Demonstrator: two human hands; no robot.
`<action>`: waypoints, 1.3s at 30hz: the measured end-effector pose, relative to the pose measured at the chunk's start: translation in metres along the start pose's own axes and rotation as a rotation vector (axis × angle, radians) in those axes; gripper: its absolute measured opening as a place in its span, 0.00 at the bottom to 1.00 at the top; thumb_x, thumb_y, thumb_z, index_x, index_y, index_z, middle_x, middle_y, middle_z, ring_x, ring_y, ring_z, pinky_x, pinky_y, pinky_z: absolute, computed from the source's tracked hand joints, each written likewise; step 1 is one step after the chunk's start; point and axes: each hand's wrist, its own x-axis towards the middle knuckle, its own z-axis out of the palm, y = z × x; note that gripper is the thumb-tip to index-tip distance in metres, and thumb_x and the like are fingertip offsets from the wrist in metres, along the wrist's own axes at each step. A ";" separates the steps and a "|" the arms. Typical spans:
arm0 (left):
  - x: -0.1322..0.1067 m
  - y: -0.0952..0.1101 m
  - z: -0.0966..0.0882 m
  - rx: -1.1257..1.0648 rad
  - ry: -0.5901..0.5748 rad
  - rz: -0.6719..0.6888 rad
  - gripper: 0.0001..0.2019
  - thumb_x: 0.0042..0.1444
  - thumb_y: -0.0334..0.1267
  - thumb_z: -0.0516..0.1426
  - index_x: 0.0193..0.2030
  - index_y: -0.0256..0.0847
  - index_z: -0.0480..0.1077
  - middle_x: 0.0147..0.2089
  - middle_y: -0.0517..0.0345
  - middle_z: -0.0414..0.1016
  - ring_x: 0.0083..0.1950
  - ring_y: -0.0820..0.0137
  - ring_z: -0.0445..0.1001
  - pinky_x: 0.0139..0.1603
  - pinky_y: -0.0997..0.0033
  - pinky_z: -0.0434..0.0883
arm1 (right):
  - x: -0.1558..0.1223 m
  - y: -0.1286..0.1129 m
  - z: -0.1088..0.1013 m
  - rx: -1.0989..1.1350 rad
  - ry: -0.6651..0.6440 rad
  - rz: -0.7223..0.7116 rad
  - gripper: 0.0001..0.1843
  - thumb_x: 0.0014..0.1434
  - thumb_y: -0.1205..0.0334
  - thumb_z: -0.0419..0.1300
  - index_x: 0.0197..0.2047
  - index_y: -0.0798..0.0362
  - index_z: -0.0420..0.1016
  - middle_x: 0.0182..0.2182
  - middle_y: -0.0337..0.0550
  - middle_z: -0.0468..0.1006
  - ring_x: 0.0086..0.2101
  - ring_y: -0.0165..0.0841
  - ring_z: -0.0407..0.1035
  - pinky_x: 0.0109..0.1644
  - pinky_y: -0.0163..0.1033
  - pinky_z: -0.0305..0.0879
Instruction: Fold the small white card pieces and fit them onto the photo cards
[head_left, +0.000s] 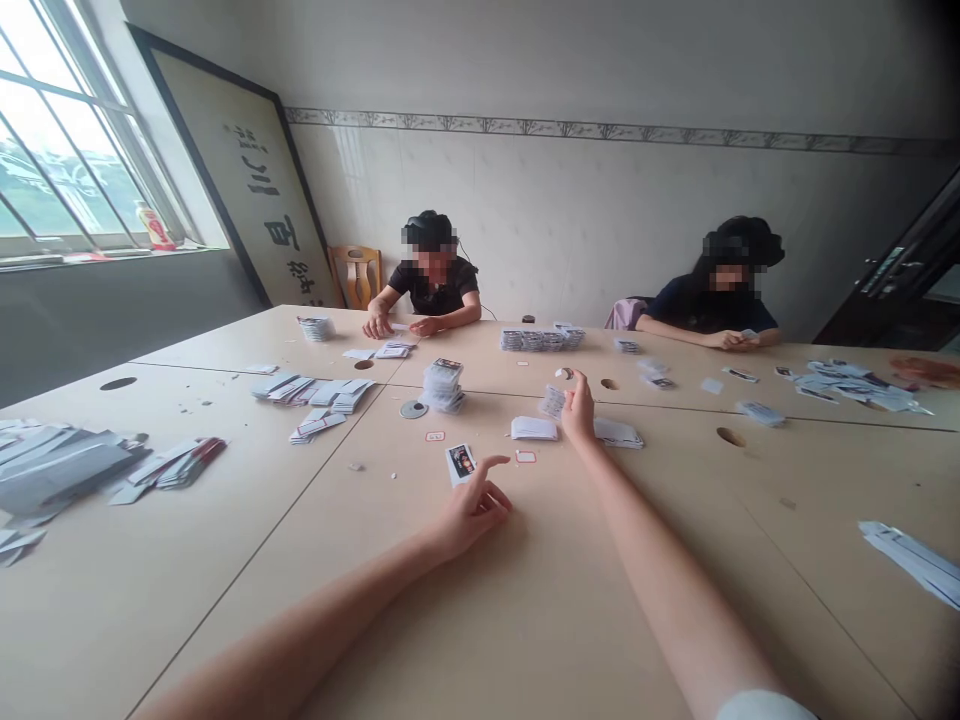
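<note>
My left hand [474, 512] rests low over the table, index finger stretched out and the others loosely bent, with nothing seen in it. Just beyond it lies a white card with a dark picture [460, 462], partly covered by the hand. My right hand [580, 410] is upright farther ahead, its thumb side against a small clear patterned packet [553, 402]; the grip is partly hidden. Near its fingertips is a small curled whitish piece [564, 374]. White card stacks lie on both sides of that hand, one at left [534, 429] and one at right [618, 433].
A stack of clear packs [444, 388] stands ahead beside a round disc [413, 409]. Paper bundles [67, 465] spread at left, folded slips [911, 562] at right. Two people work across the table [645, 560], near rows of packs [541, 340]. The tabletop has round holes [731, 437].
</note>
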 end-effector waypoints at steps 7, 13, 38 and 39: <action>0.008 0.020 -0.044 0.171 0.237 0.098 0.24 0.61 0.41 0.56 0.63 0.46 0.57 0.49 0.48 0.74 0.47 0.63 0.77 0.44 0.62 0.75 | 0.004 -0.001 0.000 0.065 -0.040 0.044 0.28 0.56 0.75 0.48 0.60 0.51 0.65 0.35 0.44 0.74 0.34 0.38 0.70 0.45 0.46 0.69; 0.058 0.021 -0.108 0.523 0.662 0.016 0.25 0.53 0.35 0.60 0.58 0.42 0.63 0.63 0.43 0.64 0.59 0.56 0.71 0.54 0.55 0.73 | 0.007 -0.004 0.001 0.086 -0.081 0.101 0.28 0.58 0.75 0.48 0.61 0.51 0.63 0.38 0.47 0.75 0.35 0.38 0.70 0.43 0.44 0.68; 0.134 -0.021 -0.141 0.605 0.910 -0.171 0.32 0.47 0.37 0.67 0.60 0.48 0.66 0.56 0.46 0.70 0.61 0.49 0.68 0.56 0.54 0.70 | 0.008 0.000 0.008 0.163 0.000 0.184 0.28 0.56 0.77 0.47 0.59 0.51 0.61 0.40 0.49 0.76 0.39 0.41 0.73 0.45 0.44 0.69; 0.133 -0.022 -0.143 0.594 0.922 -0.151 0.31 0.47 0.38 0.67 0.60 0.47 0.66 0.57 0.46 0.70 0.62 0.50 0.68 0.57 0.55 0.69 | 0.008 0.000 0.008 0.164 0.000 0.182 0.28 0.56 0.77 0.47 0.59 0.51 0.61 0.40 0.49 0.76 0.39 0.41 0.72 0.45 0.44 0.69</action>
